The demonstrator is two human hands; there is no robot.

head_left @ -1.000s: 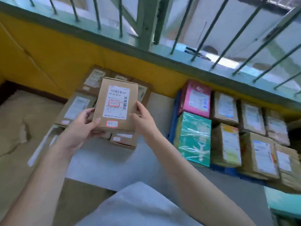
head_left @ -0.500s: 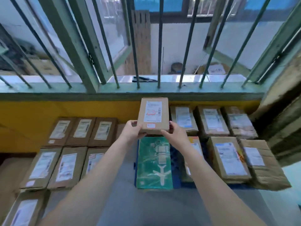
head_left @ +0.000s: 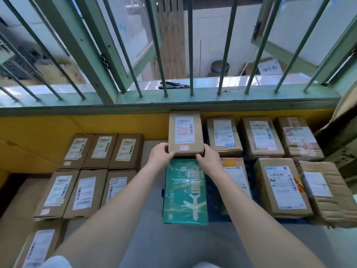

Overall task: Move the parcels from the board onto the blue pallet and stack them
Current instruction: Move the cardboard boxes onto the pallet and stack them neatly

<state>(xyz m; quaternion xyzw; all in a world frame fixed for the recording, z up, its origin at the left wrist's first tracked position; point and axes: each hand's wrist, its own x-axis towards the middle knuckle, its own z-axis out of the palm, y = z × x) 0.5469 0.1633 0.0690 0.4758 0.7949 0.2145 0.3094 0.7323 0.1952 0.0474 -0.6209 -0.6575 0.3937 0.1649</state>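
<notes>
Far left there's a batch of brown cardboard parcels (head_left: 90,171) with white labels, sitting in neat rows on a flat brownish board (head_left: 13,215), pushed up near the yellow wall (head_left: 48,130). A strip of grey floor (head_left: 152,219) separates them from the right-hand pile. Both arms reach straight forward over that strip. The left hand (head_left: 159,156) has its fingers curled onto the near left corner of a small brown parcel (head_left: 185,132), thumb up on the top edge, and the right hand (head_left: 207,158) grips the near right corner the same way — so the parcel is pinched between the two. It sits at the back left of the pallet stack, right against the yellow wall under the window sill, and its near edge hides whatever's beneath it. Just in front is a green plastic-wrapped box (head_left: 186,192) with a white plane graphic; the right forearm crosses its corner. Bits of the blue pallet (head_left: 213,200) peek out beside it. Further right, more labelled parcels (head_left: 270,161) in two rows, the last ones crumpled and taped. Above everything — green window bars (head_left: 191,55), with pliers (head_left: 172,86) lying on the sill.
</notes>
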